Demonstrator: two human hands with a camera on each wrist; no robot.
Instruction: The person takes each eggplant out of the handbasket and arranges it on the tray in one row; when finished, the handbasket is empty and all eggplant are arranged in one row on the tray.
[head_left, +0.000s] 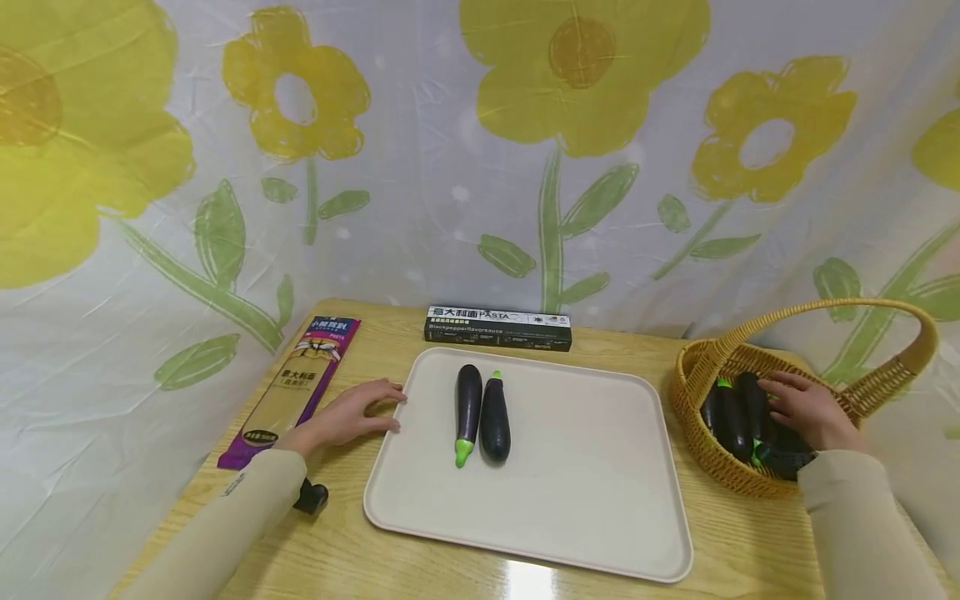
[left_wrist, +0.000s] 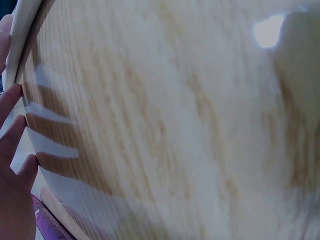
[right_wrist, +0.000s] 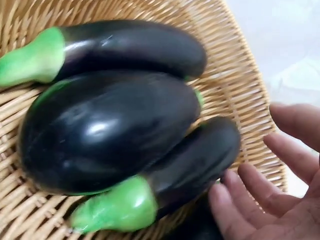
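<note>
In the head view, two dark eggplants, one with its green cap toward me [head_left: 468,404] and one with its cap away [head_left: 495,425], lie side by side on a cream tray [head_left: 592,467]. My left hand [head_left: 351,415] has its fingertips at the tray's left edge, holding nothing. On the right, my right hand [head_left: 813,410] reaches into a wicker basket [head_left: 693,429]. The right wrist view shows its fingers spread beside a slim eggplant [right_wrist: 195,167]; whether they touch it I cannot tell. A rounder eggplant [right_wrist: 105,132] and another long one [right_wrist: 135,50] lie alongside.
A black-and-white pasta box [head_left: 498,328] stands behind the tray. A purple packet of pasta [head_left: 300,379] lies left of it, beside my left forearm. The basket's tall handle [head_left: 817,304] arches over its opening. A flowered curtain [head_left: 420,208] hangs behind the wooden table [head_left: 427,567].
</note>
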